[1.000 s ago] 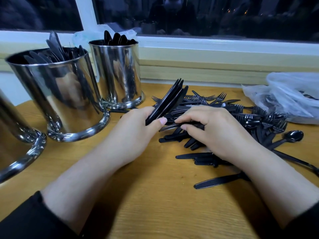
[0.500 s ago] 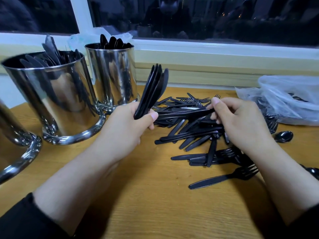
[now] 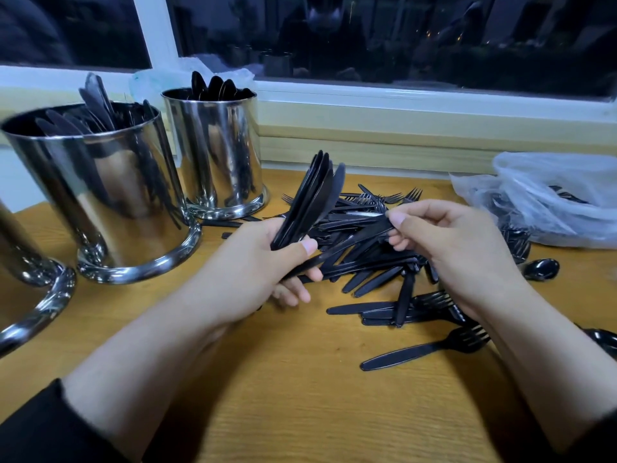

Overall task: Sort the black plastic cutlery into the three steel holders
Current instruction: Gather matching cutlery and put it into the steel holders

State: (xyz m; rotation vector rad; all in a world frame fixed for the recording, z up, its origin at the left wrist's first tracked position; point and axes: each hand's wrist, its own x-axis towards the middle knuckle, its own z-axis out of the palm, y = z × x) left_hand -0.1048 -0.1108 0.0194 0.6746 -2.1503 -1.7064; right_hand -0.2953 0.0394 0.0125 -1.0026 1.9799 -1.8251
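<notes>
Head view: we read everything relative to the middle steel holder [image 3: 110,192], the big one left of centre on the counter [image 3: 300,396].
Done so far: we see knives standing in the middle steel holder, and spoon bowls poking out of the far steel holder [image 3: 217,152] just behind and to its right.
Third holder: the near steel holder [image 3: 30,295] sits in front and to the left of the middle one, cut by the frame edge; we cannot see its contents.
Left hand [image 3: 267,265]: just right of the middle holder, wrapped around a bundle of knives [image 3: 310,202] with blades fanned upward.
Right hand [image 3: 444,242]: further right, pinching one more knife [image 3: 360,233] by its end, its other end reaching the left hand.
Left to do: a loose pile of cutlery [image 3: 377,272] lies well right of the middle holder, mostly forks and knives, with a spoon [image 3: 541,269] beyond it.
Plastic bag [image 3: 551,198]: furthest right, more cutlery showing inside.
Progress: we judge it roughly midway, with much unsorted.
</notes>
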